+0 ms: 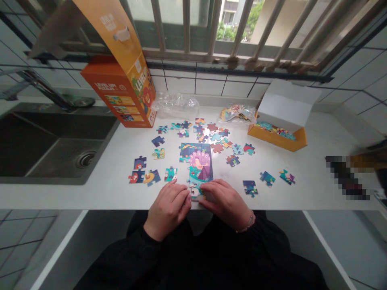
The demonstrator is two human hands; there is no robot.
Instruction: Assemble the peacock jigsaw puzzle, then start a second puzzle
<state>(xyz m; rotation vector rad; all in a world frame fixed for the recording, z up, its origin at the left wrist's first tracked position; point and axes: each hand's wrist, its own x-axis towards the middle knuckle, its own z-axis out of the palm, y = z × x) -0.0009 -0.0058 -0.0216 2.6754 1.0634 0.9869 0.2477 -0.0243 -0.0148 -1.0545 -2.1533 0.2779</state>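
Note:
A partly joined jigsaw puzzle point(201, 163) lies flat on the white counter, showing a pink and purple peacock on teal and dark blue. At its lower right corner, my right hand point(228, 201) has thumb and fingers closed around the edge of a bottom puzzle piece point(196, 194). My left hand point(171, 205) rests against the lower left side, its fingers bent and pressed together; whatever they may hold is hidden. Just above the left fingers is a loose teal piece point(171, 174). Farther left sit pieces with a red figure point(139, 162) and a yellow shape point(152, 177).
Several loose pieces point(216, 137) spread behind the puzzle, others point(250, 187) to the right. An orange puzzle box point(121, 92) stands beside the sink point(60, 153). Clear plastic wrap point(177, 104), a bagged set of pieces point(237, 113) and an open yellow box point(276, 137) line the back.

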